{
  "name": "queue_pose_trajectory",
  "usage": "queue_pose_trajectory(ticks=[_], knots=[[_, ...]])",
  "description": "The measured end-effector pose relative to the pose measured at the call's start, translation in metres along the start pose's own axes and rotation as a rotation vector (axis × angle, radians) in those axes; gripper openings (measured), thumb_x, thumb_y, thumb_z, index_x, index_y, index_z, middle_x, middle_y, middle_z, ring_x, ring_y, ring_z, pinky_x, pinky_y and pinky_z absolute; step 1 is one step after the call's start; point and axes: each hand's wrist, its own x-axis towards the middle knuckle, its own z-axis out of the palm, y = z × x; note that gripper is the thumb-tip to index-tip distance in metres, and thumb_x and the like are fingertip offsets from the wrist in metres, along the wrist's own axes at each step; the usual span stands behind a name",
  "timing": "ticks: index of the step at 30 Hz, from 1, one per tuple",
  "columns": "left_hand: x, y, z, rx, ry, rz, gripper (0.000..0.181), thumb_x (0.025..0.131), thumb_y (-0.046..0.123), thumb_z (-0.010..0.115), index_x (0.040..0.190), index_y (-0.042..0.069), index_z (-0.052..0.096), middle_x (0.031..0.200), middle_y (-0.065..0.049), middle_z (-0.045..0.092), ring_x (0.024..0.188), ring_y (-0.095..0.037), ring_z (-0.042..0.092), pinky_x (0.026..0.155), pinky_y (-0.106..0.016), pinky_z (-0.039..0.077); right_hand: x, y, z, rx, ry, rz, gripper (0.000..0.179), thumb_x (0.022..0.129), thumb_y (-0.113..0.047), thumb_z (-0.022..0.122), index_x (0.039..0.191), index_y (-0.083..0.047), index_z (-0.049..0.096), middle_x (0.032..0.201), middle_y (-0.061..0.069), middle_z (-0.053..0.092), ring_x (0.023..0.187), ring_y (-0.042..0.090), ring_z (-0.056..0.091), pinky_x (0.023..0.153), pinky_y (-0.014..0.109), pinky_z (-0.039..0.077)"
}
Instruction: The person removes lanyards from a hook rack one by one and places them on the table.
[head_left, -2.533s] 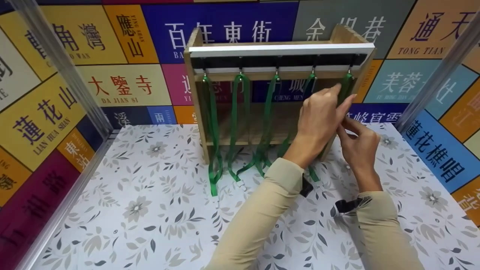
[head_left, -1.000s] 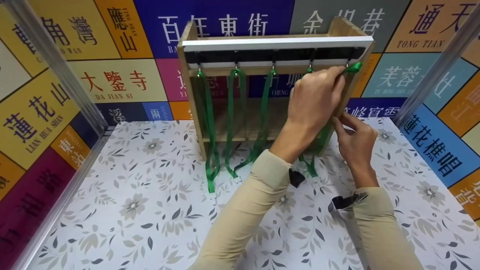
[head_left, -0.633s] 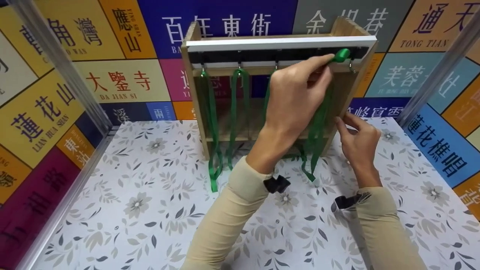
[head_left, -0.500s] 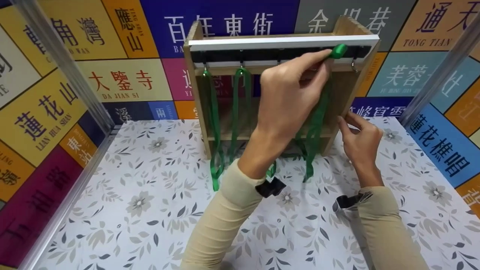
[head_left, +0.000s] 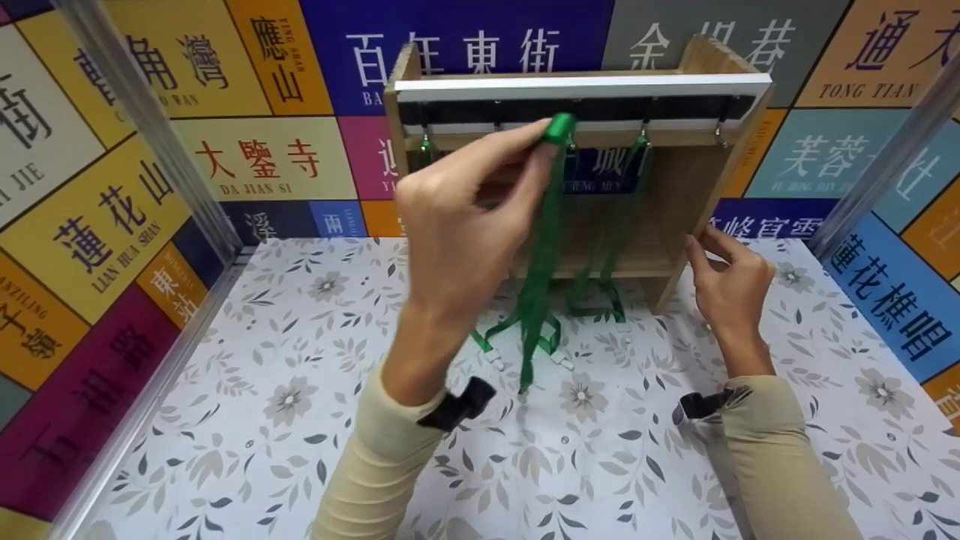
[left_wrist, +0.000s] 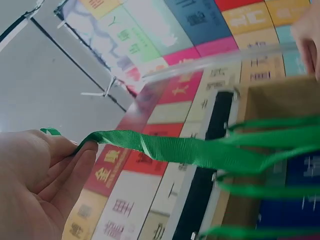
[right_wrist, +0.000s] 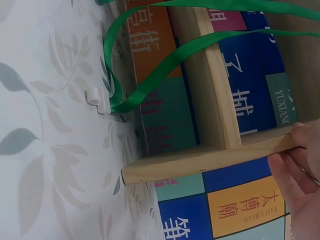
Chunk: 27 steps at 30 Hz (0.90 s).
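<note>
My left hand pinches the top loop of a green lanyard between thumb and fingertips, in front of the rack. In the left wrist view its ribbon stretches from the fingers toward the rack. My right hand grips the edge of the wooden rack's right side panel with thumb and fingers. Along the rack's front, the rightmost hook is bare. Another green lanyard hangs on the hook beside it. My left hand hides much of the lanyards farther left.
The rack stands on a table with a floral cover, near a wall of coloured sign panels. Lanyard ends with white clips lie on the cover. Clear upright posts stand at both sides.
My left hand took the lanyard off the rightmost hook and carried it leftward, away from the rack's right end. My right hand has stayed on the side panel.
</note>
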Motion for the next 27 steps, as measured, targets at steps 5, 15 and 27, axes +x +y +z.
queue_pose_trajectory(ticks=[5,15,27], knots=[[-0.003,-0.013,-0.031,0.002,0.097,-0.072,0.015,0.099,0.016,0.08,0.11,0.006,0.084,0.102,-0.008,0.085,0.083,-0.012,0.082,0.073,-0.023,0.066,-0.001,-0.001,0.0,-0.008,-0.006,0.004,0.037,0.105,-0.03,0.074,0.139,-0.014,0.075,0.132,0.007,0.078,0.119,0.028,0.078,0.09,0.012,0.058],[0.011,-0.035,-0.087,0.061,0.274,-0.206,0.012,0.097,0.018,0.084,0.103,0.008,0.085,0.095,-0.004,0.085,0.076,-0.011,0.08,0.067,-0.027,0.065,0.0,-0.001,0.003,0.016,0.017,-0.024,0.033,0.103,-0.024,0.076,0.134,-0.012,0.078,0.126,0.008,0.081,0.113,0.028,0.08,0.085,0.007,0.057],[0.012,-0.099,-0.11,0.27,0.305,-0.27,0.012,0.1,0.021,0.081,0.104,0.011,0.086,0.097,-0.004,0.085,0.076,-0.003,0.078,0.074,-0.02,0.064,0.001,0.0,0.003,0.016,0.029,-0.037,0.033,0.103,-0.021,0.076,0.134,-0.01,0.077,0.126,0.009,0.08,0.114,0.027,0.08,0.085,0.007,0.057]])
